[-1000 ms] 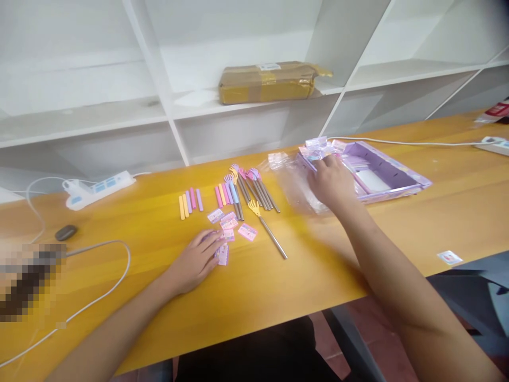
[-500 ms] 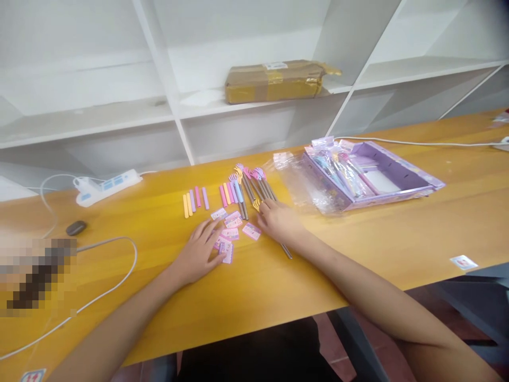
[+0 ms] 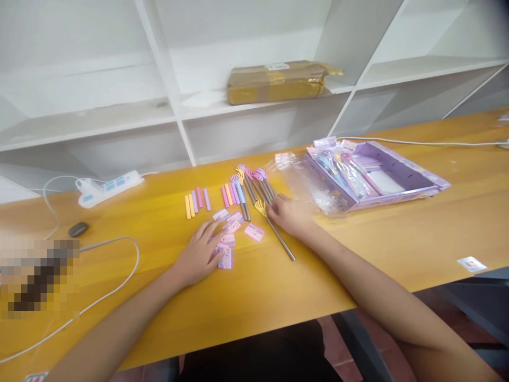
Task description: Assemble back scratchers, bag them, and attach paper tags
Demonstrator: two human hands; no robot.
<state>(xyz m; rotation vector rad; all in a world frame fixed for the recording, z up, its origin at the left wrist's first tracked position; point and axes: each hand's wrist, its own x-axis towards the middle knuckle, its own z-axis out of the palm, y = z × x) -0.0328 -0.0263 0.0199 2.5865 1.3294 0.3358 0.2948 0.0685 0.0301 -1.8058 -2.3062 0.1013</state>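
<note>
My left hand (image 3: 199,254) lies flat with its fingers spread over several small pink and purple cards (image 3: 225,258). To the right, my right hand (image 3: 290,213) rests on the table with its fingers curled. What those fingers hold, if anything, is hidden. Just left of them lies a yellow hand-shaped back scratcher (image 3: 280,237) with a metal rod, slanting toward me. Behind are several more back scratchers (image 3: 260,180) in pink, purple and yellow, their rods partly covered by my right hand. A loose pink card (image 3: 254,232) lies between my hands.
Short coloured tubes (image 3: 193,202) lie in a row at left. A purple box (image 3: 401,197) with bagged back scratchers and clear plastic stands at right. A power strip (image 3: 113,188), white cables and a dark oval object (image 3: 78,229) are left; a taped carton (image 3: 278,85) sits on the shelf.
My right hand has moved slightly up and right, away from the yellow back scratcher, whose head and rod now show. The left hand stays over the cards, which have shifted a little.
</note>
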